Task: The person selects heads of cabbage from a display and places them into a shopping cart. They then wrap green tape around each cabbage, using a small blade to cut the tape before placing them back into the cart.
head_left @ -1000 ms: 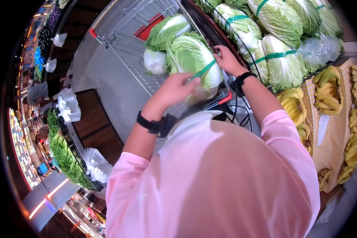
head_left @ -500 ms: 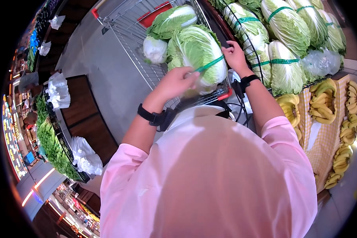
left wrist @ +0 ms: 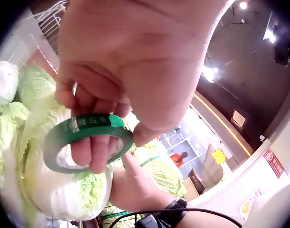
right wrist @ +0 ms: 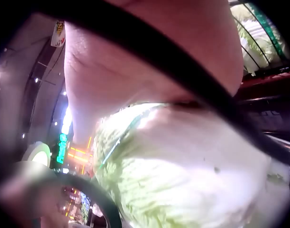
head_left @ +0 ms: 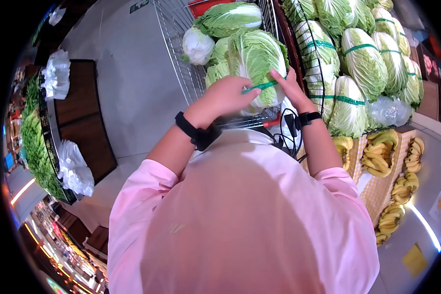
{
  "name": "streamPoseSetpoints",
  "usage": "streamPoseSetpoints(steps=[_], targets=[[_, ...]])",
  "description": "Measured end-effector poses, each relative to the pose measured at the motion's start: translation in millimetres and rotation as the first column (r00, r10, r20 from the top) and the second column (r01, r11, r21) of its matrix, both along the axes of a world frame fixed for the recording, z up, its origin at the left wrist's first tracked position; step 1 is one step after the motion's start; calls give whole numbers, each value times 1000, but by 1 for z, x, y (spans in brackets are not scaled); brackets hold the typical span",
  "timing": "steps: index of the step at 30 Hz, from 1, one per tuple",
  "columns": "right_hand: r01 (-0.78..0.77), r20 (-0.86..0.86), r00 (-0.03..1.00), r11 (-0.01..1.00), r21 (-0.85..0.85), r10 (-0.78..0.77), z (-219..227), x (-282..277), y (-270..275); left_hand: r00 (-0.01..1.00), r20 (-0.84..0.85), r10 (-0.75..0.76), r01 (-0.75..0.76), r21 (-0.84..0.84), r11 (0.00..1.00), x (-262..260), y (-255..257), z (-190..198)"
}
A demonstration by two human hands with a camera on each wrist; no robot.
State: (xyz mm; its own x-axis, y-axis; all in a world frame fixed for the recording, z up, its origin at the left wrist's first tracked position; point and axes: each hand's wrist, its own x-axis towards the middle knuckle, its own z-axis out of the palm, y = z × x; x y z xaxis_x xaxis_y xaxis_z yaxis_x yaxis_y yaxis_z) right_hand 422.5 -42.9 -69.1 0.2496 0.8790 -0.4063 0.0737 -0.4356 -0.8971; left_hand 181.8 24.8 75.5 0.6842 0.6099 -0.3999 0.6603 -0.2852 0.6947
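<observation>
In a shopping cart [head_left: 169,54] lies a napa cabbage [head_left: 257,56] with a strip of green tape [head_left: 267,85] across its pale base. My left hand [head_left: 228,94] holds a roll of green tape [left wrist: 57,147] beside the cabbage, two fingers through the ring and the thumb at its outer edge. My right hand [head_left: 294,92] rests on the cabbage's right side, thumb spread over the leaves near the strip, the other fingers pointing forward along the side. In the right wrist view the palm [right wrist: 149,61] lies against the cabbage; those fingertips are hidden there.
More cabbages [head_left: 230,19] lie farther up in the cart, near a red panel [head_left: 210,7]. At the right a wire-edged display holds taped cabbages [head_left: 365,59] and a plastic bag [head_left: 389,111]. Bananas [head_left: 379,153] lie nearer. A black cable [head_left: 282,139] hangs by the right wrist.
My right hand has gone from the tape's end at the cabbage's right edge to lying on its side, thumb spread over it. My left hand keeps the tape roll. The view has shifted.
</observation>
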Motion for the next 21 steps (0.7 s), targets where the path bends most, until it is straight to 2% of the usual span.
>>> streamPoseSetpoints(steps=[2,3,4,5,8,11,14,17,20,21], targets=[[69,65,996,997,-45,-66,1,-8,0,999,-50,-20,29,184,983,3,-7,7],[108,96,990,992,-63,-102,5,-13,2,998,-64,-21,33,187,982,6,-7,13],[145,208,969,989,-37,-135,-4,-16,5,996,-81,-24,39,190,981,9,-8,21],[140,183,974,990,-21,-134,-11,-15,5,994,-101,-30,48,191,980,11,-11,25],[157,103,982,987,20,-158,9,-19,11,989,-131,-73,113,332,937,16,-17,29],[176,153,973,984,-19,-171,4,-17,14,979,-187,-77,132,303,944,16,-18,29],[161,88,983,987,9,-162,4,-17,14,960,-273,-58,131,256,958,1,-8,33],[176,65,983,983,-53,-172,14,-19,15,912,-409,-12,69,125,990,-19,6,18],[156,190,973,981,-117,-132,3,-17,17,911,-409,48,29,180,983,-38,10,-4],[166,168,975,980,-108,-146,3,-17,18,912,-406,55,27,193,981,-41,12,-15]])
